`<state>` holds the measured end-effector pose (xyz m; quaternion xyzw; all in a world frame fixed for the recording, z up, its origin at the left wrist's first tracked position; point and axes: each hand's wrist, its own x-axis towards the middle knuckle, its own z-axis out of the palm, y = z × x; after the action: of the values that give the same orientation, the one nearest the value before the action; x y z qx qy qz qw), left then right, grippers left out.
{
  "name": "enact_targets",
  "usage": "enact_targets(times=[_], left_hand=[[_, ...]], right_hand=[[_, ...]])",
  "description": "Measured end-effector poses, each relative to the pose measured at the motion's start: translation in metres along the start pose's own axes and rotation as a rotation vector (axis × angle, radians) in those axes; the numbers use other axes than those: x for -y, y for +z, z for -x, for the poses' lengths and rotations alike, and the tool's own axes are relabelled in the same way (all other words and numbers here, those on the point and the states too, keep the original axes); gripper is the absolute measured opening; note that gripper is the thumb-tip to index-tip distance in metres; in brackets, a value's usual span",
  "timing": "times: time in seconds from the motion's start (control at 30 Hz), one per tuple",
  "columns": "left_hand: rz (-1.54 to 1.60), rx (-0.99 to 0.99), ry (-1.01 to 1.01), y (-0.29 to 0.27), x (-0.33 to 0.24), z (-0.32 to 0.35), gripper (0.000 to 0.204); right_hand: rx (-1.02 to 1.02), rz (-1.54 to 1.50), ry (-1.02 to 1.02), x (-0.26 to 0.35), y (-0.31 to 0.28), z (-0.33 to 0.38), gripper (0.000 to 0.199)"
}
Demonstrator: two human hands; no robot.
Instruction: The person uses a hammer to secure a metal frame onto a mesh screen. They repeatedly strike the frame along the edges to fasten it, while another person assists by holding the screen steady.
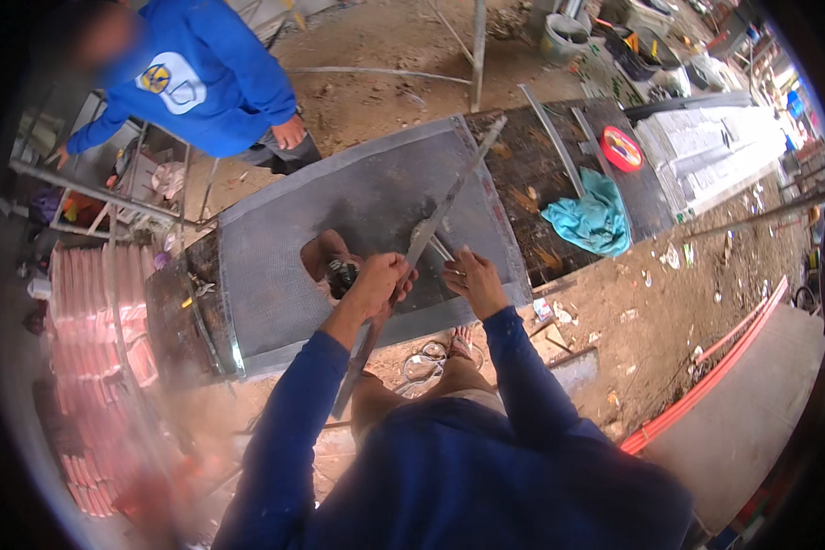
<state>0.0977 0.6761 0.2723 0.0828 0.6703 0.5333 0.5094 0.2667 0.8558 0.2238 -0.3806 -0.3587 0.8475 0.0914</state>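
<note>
My left hand (376, 284) grips the long metal strip (431, 229); my right hand (472, 280) maybe pinches its edge. I hold both steady.

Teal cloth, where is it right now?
In the head view the teal cloth lies crumpled on the dark worktable, to the right of the grey mesh sheet, just below the round red disc.

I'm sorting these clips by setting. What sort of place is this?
Likely an outdoor metal workshop or building yard: a dirt floor, a mesh-covered workbench, stacked metal sheets, and a long metal strip in the left hand.
</note>
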Motion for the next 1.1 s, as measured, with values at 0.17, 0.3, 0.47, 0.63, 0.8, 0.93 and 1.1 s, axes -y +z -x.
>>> enact_targets(times=[0.17, 0.3, 0.47, 0.63, 0.8, 0.93, 1.1], left_hand=[[-0.213, -0.094, 0.073, -0.003, -0.018, 0.104, 0.022], [-0.173, -0.173, 0.0, -0.064, 0.001, 0.215, 0.027], [-0.087, -0.081, -0.059, -0.111, 0.017, 0.322, 0.029], [-0.149, 0.053, -0.154, -0.155, 0.074, 0.384, 0.03], [-0.372, 0.067, -0.215, -0.213, 0.124, 0.372, 0.044], [-0.687, -0.605, 0.124, -0.276, 0.171, 0.369, 0.045], [-0.66, -1.682, 0.192, -0.431, 0.3, 0.414, 0.047]], right_hand=[[0.05, 0.406, -0.183, -0.007, 0.008, -0.068, 0.076], [-0.202, 1.181, -1.027, -0.016, 0.053, -0.004, 0.086], [0.432, 1.653, -1.392, 0.04, 0.089, 0.054, 0.072], [0.818, 1.575, -1.605, 0.017, 0.11, 0.073, 0.028], [0.961, 1.736, -1.264, -0.057, 0.073, 0.07, 0.009], [0.837, 1.826, -0.915, -0.111, 0.062, 0.07, 0.006], [0.615, 1.81, -0.697, -0.162, 0.088, 0.069, 0.011]])
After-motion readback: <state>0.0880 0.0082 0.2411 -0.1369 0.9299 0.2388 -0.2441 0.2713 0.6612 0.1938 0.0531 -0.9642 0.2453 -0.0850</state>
